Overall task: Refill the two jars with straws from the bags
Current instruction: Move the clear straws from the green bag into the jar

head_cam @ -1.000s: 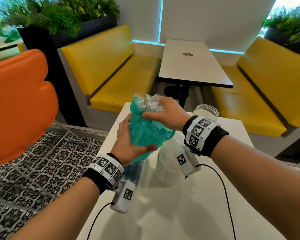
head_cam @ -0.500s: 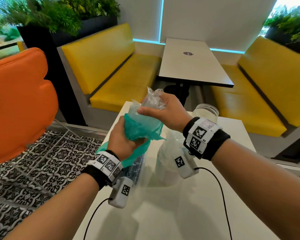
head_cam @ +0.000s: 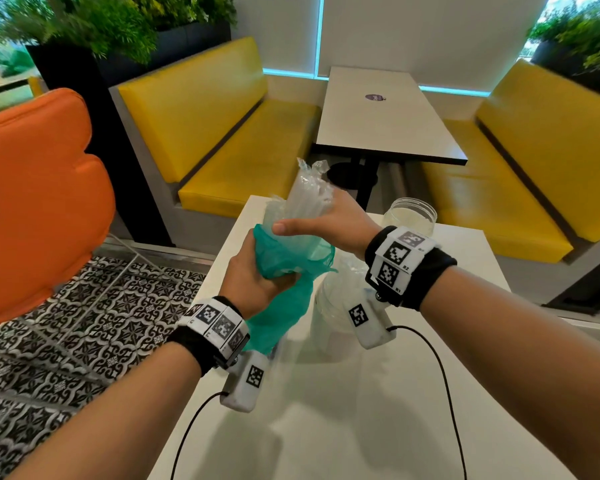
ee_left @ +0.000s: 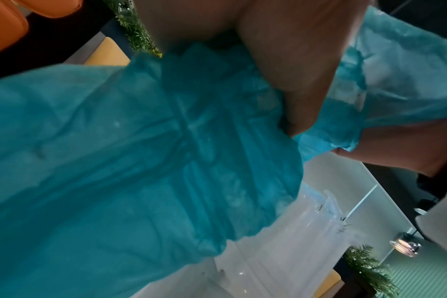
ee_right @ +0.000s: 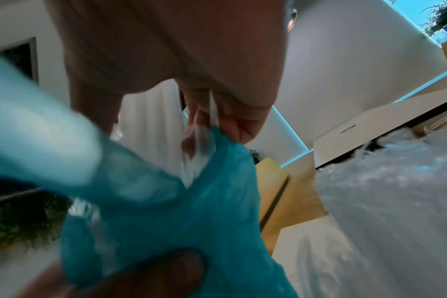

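Note:
Over the near white table (head_cam: 378,393) my left hand (head_cam: 253,275) grips a crumpled teal plastic bag (head_cam: 284,306), bunched low around a bundle of clear wrapped straws (head_cam: 309,199). My right hand (head_cam: 326,223) holds the top of that straw bundle, which sticks up out of the bag. In the left wrist view the teal bag (ee_left: 140,161) fills the frame with clear straws (ee_left: 293,242) below it. The right wrist view shows fingers pinching straws (ee_right: 202,137) above the teal bag (ee_right: 191,221). One clear jar (head_cam: 413,213) stands beyond my right wrist. A second clear container (head_cam: 329,313) sits under my right wrist, mostly hidden.
An orange chair (head_cam: 32,209) stands at the left over patterned floor tiles (head_cam: 84,341). Yellow benches (head_cam: 222,133) flank another white table (head_cam: 378,116) ahead. Wrist-camera cables (head_cam: 444,393) trail across the near table.
My right hand has lifted the straw bundle up out of the teal bag. My left hand has pulled the bag down and bunched it lower.

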A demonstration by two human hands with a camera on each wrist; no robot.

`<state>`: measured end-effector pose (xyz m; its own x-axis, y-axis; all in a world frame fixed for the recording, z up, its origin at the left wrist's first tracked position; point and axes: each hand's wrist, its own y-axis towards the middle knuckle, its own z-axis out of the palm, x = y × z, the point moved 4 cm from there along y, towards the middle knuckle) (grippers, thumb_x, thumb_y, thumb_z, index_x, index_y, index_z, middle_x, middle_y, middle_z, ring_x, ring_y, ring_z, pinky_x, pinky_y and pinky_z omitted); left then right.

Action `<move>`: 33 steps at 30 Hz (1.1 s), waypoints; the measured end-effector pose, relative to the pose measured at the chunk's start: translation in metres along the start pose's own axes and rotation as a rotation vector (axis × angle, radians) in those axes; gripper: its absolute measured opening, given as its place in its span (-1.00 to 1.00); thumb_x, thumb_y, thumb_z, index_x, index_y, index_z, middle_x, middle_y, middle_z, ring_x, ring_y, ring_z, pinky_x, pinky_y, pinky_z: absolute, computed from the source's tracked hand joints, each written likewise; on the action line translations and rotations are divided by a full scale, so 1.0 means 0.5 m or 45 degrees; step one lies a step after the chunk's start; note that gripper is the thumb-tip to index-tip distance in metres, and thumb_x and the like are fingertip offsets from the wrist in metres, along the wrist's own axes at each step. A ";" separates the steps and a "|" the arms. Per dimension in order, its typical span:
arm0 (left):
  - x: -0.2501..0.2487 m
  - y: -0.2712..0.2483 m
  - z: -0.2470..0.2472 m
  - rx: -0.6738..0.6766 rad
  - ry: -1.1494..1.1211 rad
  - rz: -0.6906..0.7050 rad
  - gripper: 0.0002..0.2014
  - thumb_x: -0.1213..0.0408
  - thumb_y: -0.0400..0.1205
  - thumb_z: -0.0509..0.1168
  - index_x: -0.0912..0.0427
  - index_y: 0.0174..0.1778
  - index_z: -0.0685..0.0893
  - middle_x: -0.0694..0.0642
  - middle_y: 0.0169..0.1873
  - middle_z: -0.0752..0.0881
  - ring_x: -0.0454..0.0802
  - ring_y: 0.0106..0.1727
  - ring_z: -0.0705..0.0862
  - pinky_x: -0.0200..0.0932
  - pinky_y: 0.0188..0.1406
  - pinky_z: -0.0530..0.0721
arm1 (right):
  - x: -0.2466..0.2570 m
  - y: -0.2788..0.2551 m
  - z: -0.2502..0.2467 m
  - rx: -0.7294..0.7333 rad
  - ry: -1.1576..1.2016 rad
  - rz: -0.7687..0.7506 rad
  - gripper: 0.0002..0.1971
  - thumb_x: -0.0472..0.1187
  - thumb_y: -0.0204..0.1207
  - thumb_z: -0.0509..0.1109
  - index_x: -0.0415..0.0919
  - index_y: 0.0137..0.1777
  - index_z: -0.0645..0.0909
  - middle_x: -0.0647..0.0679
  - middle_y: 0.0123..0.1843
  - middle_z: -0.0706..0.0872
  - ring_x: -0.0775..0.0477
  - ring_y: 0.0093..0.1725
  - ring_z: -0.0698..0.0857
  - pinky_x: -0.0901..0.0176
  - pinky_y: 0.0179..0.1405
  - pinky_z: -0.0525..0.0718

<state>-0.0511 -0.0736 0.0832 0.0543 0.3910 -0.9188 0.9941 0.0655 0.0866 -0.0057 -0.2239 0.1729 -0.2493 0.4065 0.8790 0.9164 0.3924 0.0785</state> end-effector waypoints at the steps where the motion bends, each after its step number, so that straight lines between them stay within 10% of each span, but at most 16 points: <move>1: -0.003 -0.001 0.002 0.008 -0.002 0.000 -0.17 0.04 0.31 0.64 -0.10 0.46 0.39 -0.02 0.21 0.71 0.05 0.27 0.70 0.22 0.30 0.68 | -0.004 0.000 0.004 -0.007 -0.006 0.008 -0.42 0.06 0.27 0.66 -0.23 0.20 0.61 -0.16 0.07 0.76 -0.09 0.09 0.75 -0.13 0.17 0.75; 5: 0.002 0.001 0.004 0.025 -0.007 -0.009 -0.09 -0.20 0.16 0.56 -0.18 0.45 0.39 -0.04 0.26 0.71 0.03 0.31 0.69 0.23 0.31 0.67 | 0.000 0.002 0.007 -0.033 -0.050 -0.029 -0.44 0.04 0.33 0.64 -0.40 0.13 0.63 -0.36 0.04 0.75 -0.27 0.04 0.76 -0.27 0.08 0.73; 12: 0.018 0.005 -0.011 -0.036 -0.019 -0.013 -0.29 -0.13 0.20 0.61 -0.23 0.24 0.46 -0.03 0.15 0.74 0.07 0.24 0.71 0.25 0.25 0.71 | 0.043 0.014 -0.058 -0.145 0.190 -0.126 -0.68 -0.16 0.41 0.61 -0.23 0.09 0.64 -0.11 -0.02 0.74 0.05 0.02 0.74 0.29 0.03 0.74; 18: 0.020 0.014 0.001 0.000 0.018 0.005 -0.31 0.21 0.39 0.64 -0.16 0.34 0.44 -0.04 0.20 0.70 0.06 0.30 0.67 0.19 0.32 0.67 | 0.028 0.010 -0.048 -0.158 0.209 -0.153 -0.70 -0.19 0.42 0.60 -0.25 0.09 0.69 -0.12 0.01 0.78 0.00 0.05 0.78 0.14 0.12 0.76; 33: -0.015 0.015 0.017 0.034 0.076 0.039 -0.24 0.13 0.38 0.64 0.02 0.46 0.43 -0.04 0.25 0.65 0.01 0.32 0.59 0.02 0.36 0.57 | 0.038 -0.009 -0.096 -0.232 0.267 -0.194 -0.85 -0.26 0.43 0.58 -0.11 -0.06 0.68 0.01 -0.10 0.76 0.11 -0.05 0.79 0.10 0.08 0.79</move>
<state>-0.0430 -0.0840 0.0875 0.0796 0.4464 -0.8913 0.9943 0.0282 0.1030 0.0002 -0.2575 0.2119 -0.3350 0.1679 0.9271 0.9193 0.2737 0.2827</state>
